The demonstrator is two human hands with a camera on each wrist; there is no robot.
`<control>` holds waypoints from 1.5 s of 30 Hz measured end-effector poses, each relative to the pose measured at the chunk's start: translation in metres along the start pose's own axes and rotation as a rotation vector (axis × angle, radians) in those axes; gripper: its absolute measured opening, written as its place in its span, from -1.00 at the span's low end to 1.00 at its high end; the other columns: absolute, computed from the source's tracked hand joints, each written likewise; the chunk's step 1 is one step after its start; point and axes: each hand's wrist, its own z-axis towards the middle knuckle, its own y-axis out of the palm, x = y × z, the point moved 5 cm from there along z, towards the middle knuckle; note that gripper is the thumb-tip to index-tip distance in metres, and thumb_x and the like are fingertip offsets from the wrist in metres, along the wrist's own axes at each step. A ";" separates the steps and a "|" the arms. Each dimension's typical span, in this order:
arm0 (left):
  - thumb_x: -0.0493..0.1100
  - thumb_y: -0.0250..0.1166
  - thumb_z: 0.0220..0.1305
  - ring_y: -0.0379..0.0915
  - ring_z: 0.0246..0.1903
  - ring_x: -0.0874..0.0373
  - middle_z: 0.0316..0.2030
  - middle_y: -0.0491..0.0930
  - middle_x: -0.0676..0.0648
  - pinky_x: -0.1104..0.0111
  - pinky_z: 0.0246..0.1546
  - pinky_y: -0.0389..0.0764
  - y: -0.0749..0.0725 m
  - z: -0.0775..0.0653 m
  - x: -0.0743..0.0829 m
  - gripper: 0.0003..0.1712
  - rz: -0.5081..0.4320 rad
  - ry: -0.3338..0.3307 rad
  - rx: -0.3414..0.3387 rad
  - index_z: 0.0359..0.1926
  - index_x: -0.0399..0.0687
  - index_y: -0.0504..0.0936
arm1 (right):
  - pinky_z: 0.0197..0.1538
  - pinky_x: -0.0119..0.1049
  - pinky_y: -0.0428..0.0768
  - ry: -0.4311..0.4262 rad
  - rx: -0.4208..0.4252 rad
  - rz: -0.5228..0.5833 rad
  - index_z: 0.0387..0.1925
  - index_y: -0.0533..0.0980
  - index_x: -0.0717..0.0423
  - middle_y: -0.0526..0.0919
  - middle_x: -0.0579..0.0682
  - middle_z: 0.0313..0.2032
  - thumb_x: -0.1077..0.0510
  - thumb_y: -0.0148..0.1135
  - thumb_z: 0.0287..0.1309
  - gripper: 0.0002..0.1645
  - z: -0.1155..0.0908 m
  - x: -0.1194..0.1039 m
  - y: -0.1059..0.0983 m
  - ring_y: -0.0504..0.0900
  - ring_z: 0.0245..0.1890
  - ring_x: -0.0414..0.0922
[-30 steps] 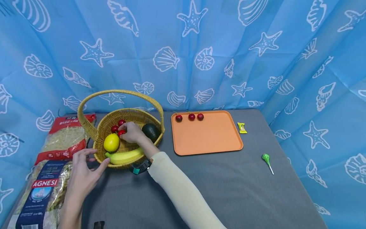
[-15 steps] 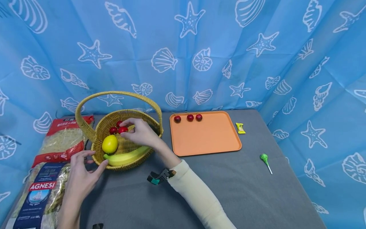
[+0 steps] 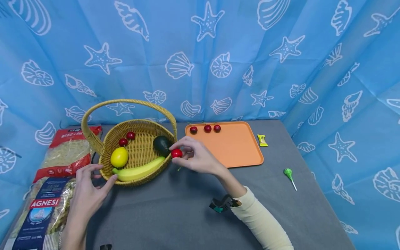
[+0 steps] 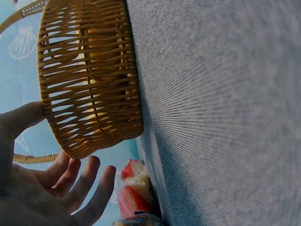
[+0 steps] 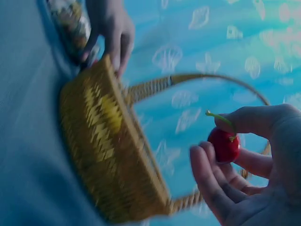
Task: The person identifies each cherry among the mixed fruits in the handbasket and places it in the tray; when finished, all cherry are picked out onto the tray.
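Observation:
A red cherry with a green stem is pinched between the thumb and fingers of my right hand, just outside the right rim of the wicker basket. My left hand touches the basket's near-left rim with thumb and index finger; its other fingers are spread in the left wrist view. Inside the basket lie two cherries, a yellow lemon, a banana and a dark avocado. Behind the right hand is an orange tray, with three cherries along its far edge.
Two food bags stand at the left: a red one and a blue Agnesi pasta bag. Right of the tray lie a yellow wrapped candy and a green lollipop. A blue shell-print curtain borders the grey table.
My right hand has lifted one cherry from the group in the basket and carried it right, past the basket's rim. The left hand stays at the basket.

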 end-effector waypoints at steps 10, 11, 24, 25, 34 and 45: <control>0.13 0.45 0.43 0.46 0.21 -0.32 0.46 0.22 -0.41 0.48 -0.27 0.44 0.001 0.001 -0.001 -0.17 -0.006 0.005 0.005 0.45 -0.28 0.39 | -0.37 -0.45 0.62 0.207 0.231 -0.092 0.24 0.63 0.24 0.76 0.17 0.09 0.21 0.50 0.35 -0.52 -0.014 0.073 -0.042 0.69 -0.45 0.11; 0.13 0.46 0.43 0.46 0.21 -0.32 0.46 0.22 -0.41 0.48 -0.27 0.44 0.001 0.001 -0.001 -0.17 -0.007 0.005 0.004 0.45 -0.28 0.39 | -0.39 -0.46 0.59 0.216 0.242 -0.096 0.25 0.63 0.24 0.75 0.18 0.13 0.21 0.49 0.36 -0.52 -0.014 0.080 -0.044 0.67 -0.47 0.06; 0.16 0.45 0.43 0.46 0.23 -0.32 0.47 0.21 -0.41 0.49 -0.26 0.46 0.003 0.003 0.000 -0.15 -0.021 0.017 -0.011 0.47 -0.28 0.38 | -0.29 -0.39 0.74 0.317 0.284 0.018 0.32 0.55 0.29 0.74 0.31 0.06 0.34 0.30 0.46 -0.55 -0.015 0.132 -0.056 0.71 -0.39 -0.13; 0.15 0.45 0.43 0.46 0.23 -0.33 0.47 0.21 -0.41 0.49 -0.26 0.46 0.003 0.003 0.000 -0.15 -0.023 0.018 -0.012 0.47 -0.27 0.38 | -0.35 -0.39 0.70 0.314 0.288 -0.004 0.29 0.58 0.26 0.75 0.29 0.03 0.31 0.34 0.45 -0.57 -0.015 0.133 -0.057 0.67 -0.43 -0.13; 0.16 0.45 0.43 0.46 0.22 -0.31 0.47 0.22 -0.40 0.49 -0.26 0.46 0.002 0.003 -0.001 -0.16 -0.019 0.017 -0.009 0.47 -0.26 0.39 | -0.45 -0.41 0.58 0.328 0.256 -0.051 0.30 0.58 0.28 0.78 0.27 -0.06 0.35 0.31 0.44 -0.56 -0.014 0.135 -0.058 0.69 -0.40 -0.15; 0.12 0.46 0.43 0.47 0.21 -0.31 0.46 0.22 -0.40 0.61 -0.32 0.39 0.000 0.000 0.000 -0.18 -0.027 0.023 0.003 0.46 -0.26 0.40 | -0.14 -0.31 0.58 0.308 0.270 -0.364 0.09 0.65 0.13 0.78 0.12 0.00 0.07 0.58 0.29 -0.58 -0.001 0.127 -0.052 0.62 -0.24 -0.06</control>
